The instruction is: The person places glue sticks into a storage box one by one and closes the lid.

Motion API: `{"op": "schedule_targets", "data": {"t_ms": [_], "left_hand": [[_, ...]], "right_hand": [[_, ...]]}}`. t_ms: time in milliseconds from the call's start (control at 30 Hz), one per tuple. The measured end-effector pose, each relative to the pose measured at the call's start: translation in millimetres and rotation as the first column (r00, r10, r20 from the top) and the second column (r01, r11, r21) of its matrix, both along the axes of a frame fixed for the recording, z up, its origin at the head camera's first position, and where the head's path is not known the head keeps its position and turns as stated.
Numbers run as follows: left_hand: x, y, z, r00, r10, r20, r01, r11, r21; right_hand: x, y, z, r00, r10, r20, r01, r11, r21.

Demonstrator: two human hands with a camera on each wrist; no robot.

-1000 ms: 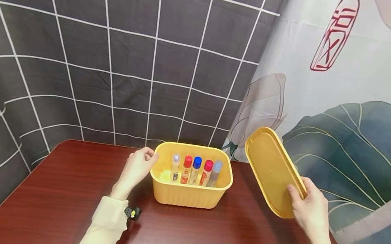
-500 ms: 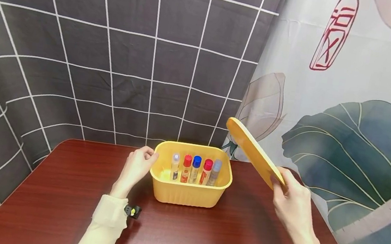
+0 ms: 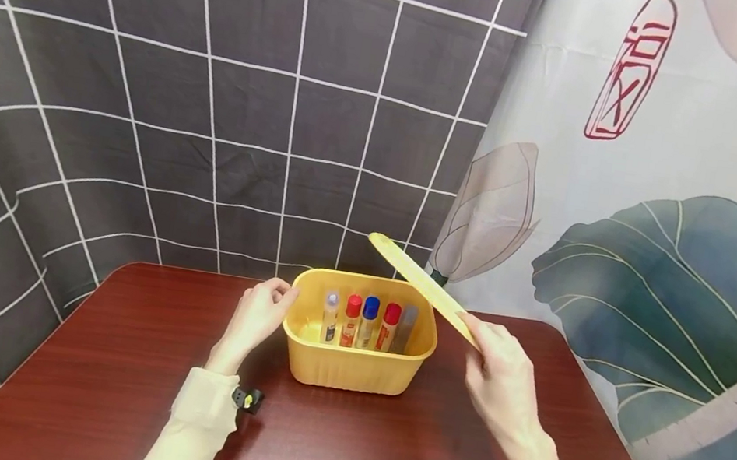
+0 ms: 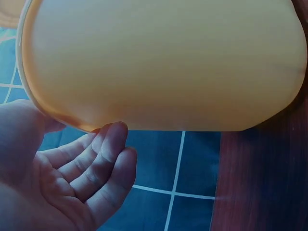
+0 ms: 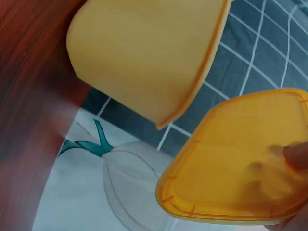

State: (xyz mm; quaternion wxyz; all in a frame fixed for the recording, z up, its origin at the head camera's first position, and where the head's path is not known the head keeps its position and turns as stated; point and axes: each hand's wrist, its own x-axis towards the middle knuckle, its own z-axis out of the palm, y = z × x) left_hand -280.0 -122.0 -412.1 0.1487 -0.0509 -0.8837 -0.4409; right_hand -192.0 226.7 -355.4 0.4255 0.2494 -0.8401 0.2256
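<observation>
A yellow plastic storage box point(image 3: 352, 369) stands on the table with its top uncovered. Inside, several slim capped tubes point(image 3: 368, 323) stand upright in a row, with red, blue and pale caps. My left hand point(image 3: 257, 318) holds the box at its left rim, fingers curled against the outer wall in the left wrist view; the thumb is mostly hidden. With my right hand point(image 3: 504, 375) I grip the end of the yellow lid point(image 3: 415, 276), which slants above the box's right side. The lid's inner face fills the lower right of the right wrist view.
The reddish-brown wooden table point(image 3: 338, 446) has rounded far corners. A dark grey cloth with white grid lines point(image 3: 237, 109) hangs behind it. To the right hangs a pale curtain point(image 3: 571, 93) with leaf and flower prints.
My right hand has brought the lid leftward from the right side to over the box, turning it from face-on to edge-on. The left hand and the box have stayed in place.
</observation>
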Motion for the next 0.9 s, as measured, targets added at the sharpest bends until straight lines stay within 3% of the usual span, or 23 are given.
{"op": "schedule_targets", "data": {"t_ms": [267,400,667,800,900], "left_hand": [[9.4,-7.7,19.9,0.992,0.065,-0.107,-0.07,0.996,-0.046],[12.8,-10.2,34.9,0.99,0.044,-0.135,-0.053,0.997,-0.061],[12.9,-12.0,66.0,0.993,-0.115,-0.009,0.116,0.992,0.047],[11.7,-12.3,75.7,0.975,-0.214,0.066,0.201,0.966,0.159],[11.0,-12.5,78.5,0.956,-0.264,0.131,0.227,0.943,0.241]], "right_hand": [[-6.0,-16,-1.1,0.986,0.132,-0.101,-0.119,0.985,0.125],[-8.4,-24,-1.7,0.969,0.194,-0.155,-0.171,0.973,0.153],[-11.3,-40,-2.3,0.947,0.245,-0.207,-0.199,0.955,0.222],[-14.2,-46,-1.4,0.931,0.275,-0.238,-0.202,0.935,0.29],[-15.6,-50,-1.4,0.919,0.299,-0.258,-0.205,0.92,0.336]]}}
